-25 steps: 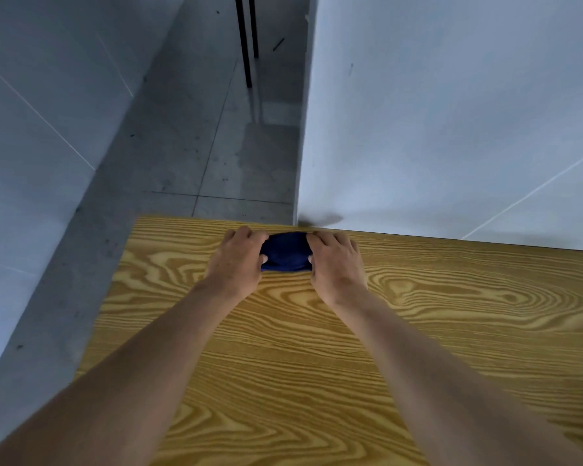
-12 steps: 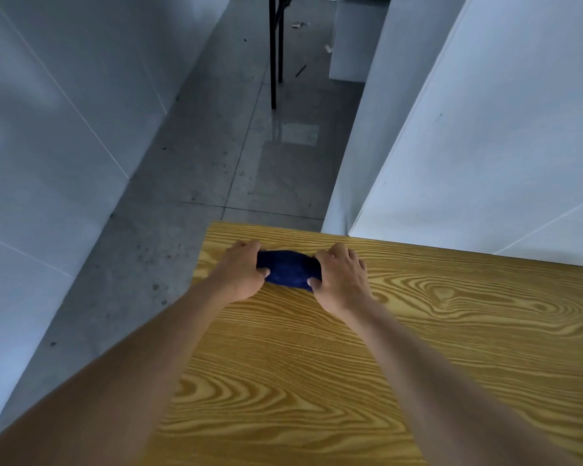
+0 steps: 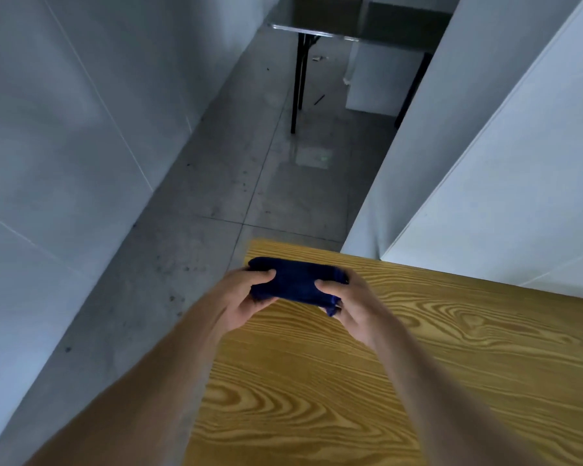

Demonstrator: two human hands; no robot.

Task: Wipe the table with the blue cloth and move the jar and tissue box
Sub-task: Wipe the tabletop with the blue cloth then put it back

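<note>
Left hand and right hand grip the bunched cloth over the table's far-left corner, fingers hidden beneath.

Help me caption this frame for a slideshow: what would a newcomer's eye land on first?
The dark blue cloth, bunched and gripped at its ends by the left hand and right hand, near the far left corner of the table. Next, the bold yellow wood-grain tabletop filling the lower right. Behind, a grey tiled floor runs between white panels to a dark-legged table.
</note>
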